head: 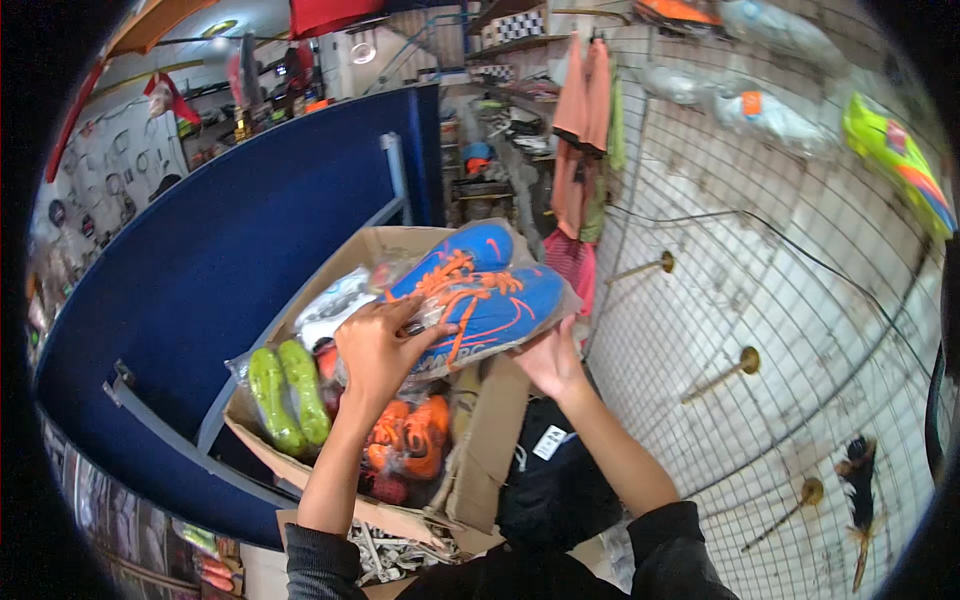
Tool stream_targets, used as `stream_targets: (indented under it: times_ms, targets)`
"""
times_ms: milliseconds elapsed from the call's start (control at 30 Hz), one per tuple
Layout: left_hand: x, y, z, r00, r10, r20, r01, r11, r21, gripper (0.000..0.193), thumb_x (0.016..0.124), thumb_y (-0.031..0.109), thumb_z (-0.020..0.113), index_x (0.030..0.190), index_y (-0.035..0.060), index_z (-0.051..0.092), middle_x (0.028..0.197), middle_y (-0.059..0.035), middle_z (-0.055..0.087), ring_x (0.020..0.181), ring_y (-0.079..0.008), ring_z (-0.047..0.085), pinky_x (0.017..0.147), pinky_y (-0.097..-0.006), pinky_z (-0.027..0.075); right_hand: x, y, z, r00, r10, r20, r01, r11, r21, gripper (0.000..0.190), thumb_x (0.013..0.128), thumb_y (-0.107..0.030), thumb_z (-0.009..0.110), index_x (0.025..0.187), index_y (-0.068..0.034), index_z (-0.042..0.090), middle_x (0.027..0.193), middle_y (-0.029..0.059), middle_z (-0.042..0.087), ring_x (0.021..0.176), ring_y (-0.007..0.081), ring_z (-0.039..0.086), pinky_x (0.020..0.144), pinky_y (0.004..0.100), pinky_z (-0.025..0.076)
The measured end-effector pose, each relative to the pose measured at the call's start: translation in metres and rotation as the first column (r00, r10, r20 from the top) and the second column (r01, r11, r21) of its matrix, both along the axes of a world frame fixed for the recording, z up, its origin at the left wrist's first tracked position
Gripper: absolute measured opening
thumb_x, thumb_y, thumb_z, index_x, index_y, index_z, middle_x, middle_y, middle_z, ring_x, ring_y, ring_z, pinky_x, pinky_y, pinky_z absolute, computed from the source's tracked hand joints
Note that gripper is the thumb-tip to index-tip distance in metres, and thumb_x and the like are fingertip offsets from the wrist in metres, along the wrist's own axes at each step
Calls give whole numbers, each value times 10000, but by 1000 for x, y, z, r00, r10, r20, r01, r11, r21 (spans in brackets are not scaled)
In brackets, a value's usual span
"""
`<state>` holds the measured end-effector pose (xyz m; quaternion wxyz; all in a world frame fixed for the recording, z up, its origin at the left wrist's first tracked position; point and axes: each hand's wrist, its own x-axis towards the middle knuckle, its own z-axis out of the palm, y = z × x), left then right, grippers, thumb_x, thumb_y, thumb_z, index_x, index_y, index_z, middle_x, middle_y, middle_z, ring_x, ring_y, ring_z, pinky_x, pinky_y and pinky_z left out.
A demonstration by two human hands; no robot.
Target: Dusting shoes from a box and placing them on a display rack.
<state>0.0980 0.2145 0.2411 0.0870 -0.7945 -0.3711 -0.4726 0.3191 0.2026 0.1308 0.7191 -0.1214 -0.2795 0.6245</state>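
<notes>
A pair of blue shoes with orange laces [517, 307], wrapped in clear plastic, is held above an open cardboard box [491, 442]. My left hand [382, 337] grips the near left end of the bag, thumb on top. Under its right end my right hand [551, 356] supports it, palm up. Inside the box lie bagged yellow-green shoes [289, 397] at the left, orange shoes [416, 435] at the near side, and a white-and-grey bagged pair [334, 304] towards the back. Other items in the box are partly hidden by my left arm and the blue shoes.
Right of the box lies black fabric with a white tag [551, 442]. A wire grid [720, 300] with metal pegs covers the right wall, bagged shoes [896, 161] hanging high on it. A blue panel [225, 277] stands left. Salmon garments [581, 127] hang behind.
</notes>
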Motion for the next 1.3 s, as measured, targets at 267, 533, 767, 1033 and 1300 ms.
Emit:
stream_targets:
  times_ms: [267, 533, 767, 1033, 1300]
  targets:
    - [125, -65, 2, 862, -376, -340, 422, 904, 68, 545, 635, 476, 669, 931, 19, 636, 845, -110, 642, 730, -256, 611, 643, -334, 488, 78, -113, -3, 944, -256, -208, 282, 953, 107, 754, 735, -626, 456, 1276, -110, 362, 1270, 105, 420, 1158, 289, 400, 974, 459, 300]
    - [215, -171, -19, 516, -772, -371, 800, 589, -114, 843, 574, 412, 723, 1269, 77, 383, 1200, -218, 458, 1073, -350, 467, 888, -414, 383, 131, -267, -25, 650, -694, -309, 748, 657, 98, 589, 799, -510, 367, 1253, -137, 399, 1254, 72, 437, 1147, 277, 408, 976, 451, 299]
    - [255, -229, -53, 43, -964, -261, 898, 152, -413, 1057, 539, 321, 778, 1375, 92, 173, 1289, -202, 356, 1182, -335, 360, 956, -457, 266, 132, -404, -78, 517, -783, -345, 835, 550, 2, 655, 737, -538, 437, 1247, -129, 391, 1268, 82, 417, 1160, 281, 383, 993, 445, 271]
    - [283, -280, -106, 128, -958, -258, 918, 213, -335, 1072, 531, 489, 760, 1375, 122, 212, 1335, -161, 290, 1209, -357, 299, 1002, -414, 232, 127, -494, -120, 240, -883, -404, 955, 289, -63, 658, 718, -527, 489, 1227, -118, 405, 1246, 88, 434, 1137, 282, 406, 976, 451, 298]
    - [313, -303, -196, 428, -431, 794, 336, -740, -583, 889, 772, 565, 528, 1383, 81, 102, 1378, -194, 185, 1262, -322, 232, 906, -477, 388, 157, -523, -158, 263, -878, -399, 948, 313, -64, 609, 753, -510, 444, 1228, -131, 412, 1229, 91, 450, 1129, 278, 410, 981, 471, 268]
